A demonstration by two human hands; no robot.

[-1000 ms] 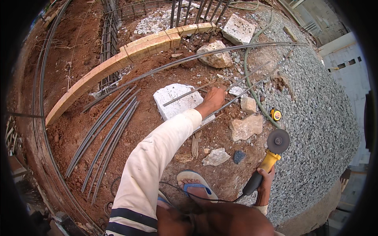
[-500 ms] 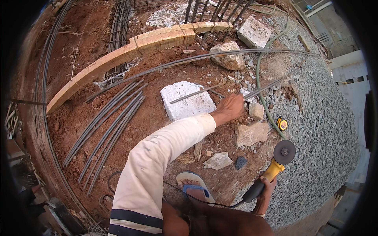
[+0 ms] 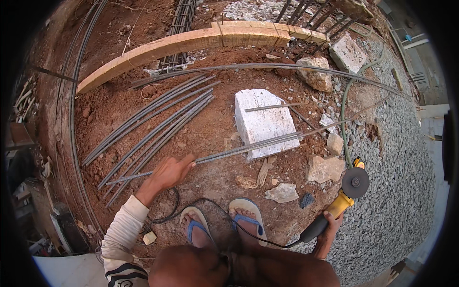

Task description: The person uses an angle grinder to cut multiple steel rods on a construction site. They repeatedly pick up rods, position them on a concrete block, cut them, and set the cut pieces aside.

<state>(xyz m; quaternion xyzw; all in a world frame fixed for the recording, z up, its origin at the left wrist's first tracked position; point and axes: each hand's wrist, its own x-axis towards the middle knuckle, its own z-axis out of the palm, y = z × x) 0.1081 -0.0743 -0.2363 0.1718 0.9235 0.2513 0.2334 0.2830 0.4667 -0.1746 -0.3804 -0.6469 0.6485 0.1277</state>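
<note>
I am looking down at red dirt where a rod (image 3: 248, 148) is lying across a white block (image 3: 265, 122), one end reaching toward the gravel (image 3: 392, 191). No cut is showing on it where it crosses the block, so I am judging the cutting as not yet begun; a pile of rods (image 3: 153, 124) is lying just beyond. My left hand (image 3: 167, 173) is closing loosely over the rod's near end, fingers curled on it. My right hand (image 3: 330, 228) is gripping the grinder (image 3: 342, 198) tight by its handle, disc held well clear of the rod, near the stones (image 3: 325, 167). Its cord (image 3: 205, 208) is trailing past my sandals (image 3: 224, 220).
</note>
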